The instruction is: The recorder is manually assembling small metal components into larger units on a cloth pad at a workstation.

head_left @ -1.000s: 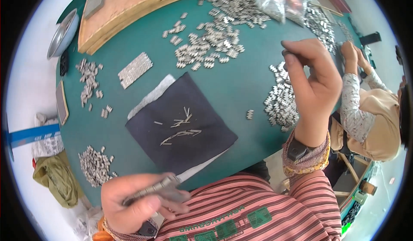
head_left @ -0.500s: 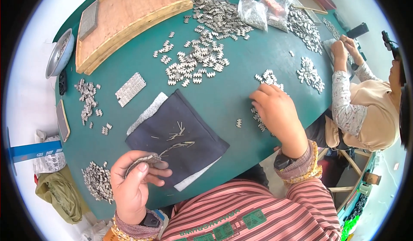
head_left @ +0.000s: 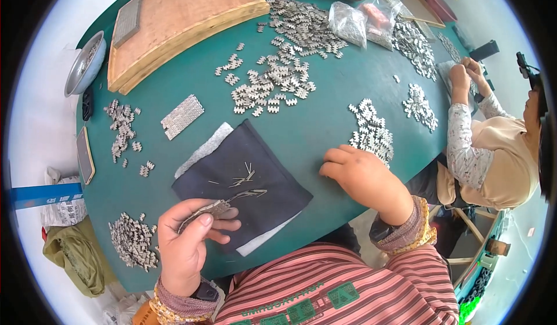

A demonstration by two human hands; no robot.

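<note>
Cloth of navy fabric (head_left: 272,177) has, at its lower-left edge, the left hand (head_left: 185,241) pinching a flat grey metal strip (head_left: 216,209); right of it, the right hand (head_left: 365,180) curls, grip unclear.

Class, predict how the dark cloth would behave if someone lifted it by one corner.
The dark cloth would probably sag rather than stay flat, judging by its thin-looking edges. The thin pins look loose on top, so they would likely slide off. The pale layer showing beneath might shift too.
</note>
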